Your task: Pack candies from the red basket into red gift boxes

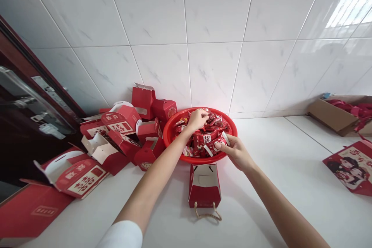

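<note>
A red plastic basket (235,133) filled with red wrapped sweets (200,139) stands against the wall. My left hand (199,119) reaches into it from above with curled fingers among the sweets; what the fingertips grip is hidden. At the basket's right side, my right hand (238,153) is closed on a red wrapped packet (217,145) with white ends, thumb on top. Just in front of the basket sits an open red gift box (205,197), pale inside, its rope handle (207,216) lying toward me on the white counter (261,197).
Several red gift boxes (122,122), some with open tops, are piled to the left beside a dark door frame (37,66). To the right are a printed red box (353,166) and a cardboard carton (331,114) with dark pink material inside. White tiles (215,73) cover the wall behind.
</note>
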Action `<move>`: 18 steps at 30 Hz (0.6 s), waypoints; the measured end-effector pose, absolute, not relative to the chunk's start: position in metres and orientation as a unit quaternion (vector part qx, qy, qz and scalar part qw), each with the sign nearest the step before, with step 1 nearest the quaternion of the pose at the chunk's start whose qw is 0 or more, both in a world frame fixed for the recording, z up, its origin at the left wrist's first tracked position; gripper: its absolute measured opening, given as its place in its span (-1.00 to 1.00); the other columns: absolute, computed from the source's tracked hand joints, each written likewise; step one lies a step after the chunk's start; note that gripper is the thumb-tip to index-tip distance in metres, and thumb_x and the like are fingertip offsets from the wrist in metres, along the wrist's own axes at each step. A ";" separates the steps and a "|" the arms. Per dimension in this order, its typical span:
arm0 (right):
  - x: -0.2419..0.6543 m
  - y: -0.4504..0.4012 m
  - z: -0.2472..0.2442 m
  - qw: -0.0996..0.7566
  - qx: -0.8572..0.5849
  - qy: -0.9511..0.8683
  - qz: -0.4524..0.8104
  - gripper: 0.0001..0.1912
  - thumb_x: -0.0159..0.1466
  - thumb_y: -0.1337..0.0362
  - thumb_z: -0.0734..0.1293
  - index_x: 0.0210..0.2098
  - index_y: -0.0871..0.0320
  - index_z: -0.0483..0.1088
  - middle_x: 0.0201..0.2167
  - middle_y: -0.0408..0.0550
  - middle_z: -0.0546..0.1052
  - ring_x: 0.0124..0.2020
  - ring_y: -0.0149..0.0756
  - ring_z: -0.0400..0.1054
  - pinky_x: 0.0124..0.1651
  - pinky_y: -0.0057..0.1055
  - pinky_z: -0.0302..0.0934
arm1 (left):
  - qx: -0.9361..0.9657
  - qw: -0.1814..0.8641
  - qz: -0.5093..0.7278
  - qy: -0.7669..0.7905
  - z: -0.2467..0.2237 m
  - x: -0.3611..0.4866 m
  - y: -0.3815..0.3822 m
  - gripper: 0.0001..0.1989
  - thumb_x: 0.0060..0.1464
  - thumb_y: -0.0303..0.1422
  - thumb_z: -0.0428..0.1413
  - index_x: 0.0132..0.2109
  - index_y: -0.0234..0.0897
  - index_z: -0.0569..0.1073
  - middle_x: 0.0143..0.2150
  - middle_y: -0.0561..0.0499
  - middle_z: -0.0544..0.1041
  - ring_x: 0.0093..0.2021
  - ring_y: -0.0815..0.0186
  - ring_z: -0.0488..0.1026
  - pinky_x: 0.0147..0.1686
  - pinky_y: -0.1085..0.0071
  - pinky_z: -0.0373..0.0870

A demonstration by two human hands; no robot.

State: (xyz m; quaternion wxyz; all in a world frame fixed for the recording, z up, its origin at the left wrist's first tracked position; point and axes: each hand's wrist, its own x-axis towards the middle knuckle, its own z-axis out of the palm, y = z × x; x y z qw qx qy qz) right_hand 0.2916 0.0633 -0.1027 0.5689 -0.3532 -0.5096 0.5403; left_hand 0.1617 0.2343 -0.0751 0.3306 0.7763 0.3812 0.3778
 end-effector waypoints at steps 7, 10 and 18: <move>0.291 0.063 -0.100 0.568 -0.355 -0.498 0.551 -0.64 0.14 0.03 0.59 -0.18 0.11 0.61 -0.23 -0.03 0.69 -0.20 -0.09 0.58 0.00 -0.14 0.43 | 0.649 0.499 0.488 0.302 -0.064 0.125 0.204 -0.75 0.05 -0.22 0.29 -0.23 -0.33 0.60 -0.20 -0.15 0.71 -0.14 0.12 0.69 0.03 0.14 0.58; 0.291 0.063 -0.101 0.570 -0.360 -0.495 0.548 -0.66 0.18 0.02 0.57 -0.18 0.11 0.60 -0.22 -0.02 0.69 -0.20 -0.10 0.57 -0.01 -0.16 0.43 | 0.616 0.515 0.544 0.245 -0.063 0.109 0.183 -0.75 -0.06 -0.24 0.35 -0.25 -0.30 0.66 -0.13 -0.13 0.71 -0.02 0.05 0.66 0.12 0.08 0.53; 0.289 0.061 -0.099 0.576 -0.375 -0.484 0.541 -0.63 0.13 0.00 0.60 -0.22 0.11 0.60 -0.24 -0.01 0.68 -0.21 -0.08 0.57 -0.01 -0.12 0.43 | 0.659 0.414 0.562 0.280 -0.072 0.092 0.158 -0.76 -0.08 -0.18 0.40 -0.34 -0.25 0.69 0.03 -0.18 0.67 0.16 -0.03 0.55 0.11 0.10 0.53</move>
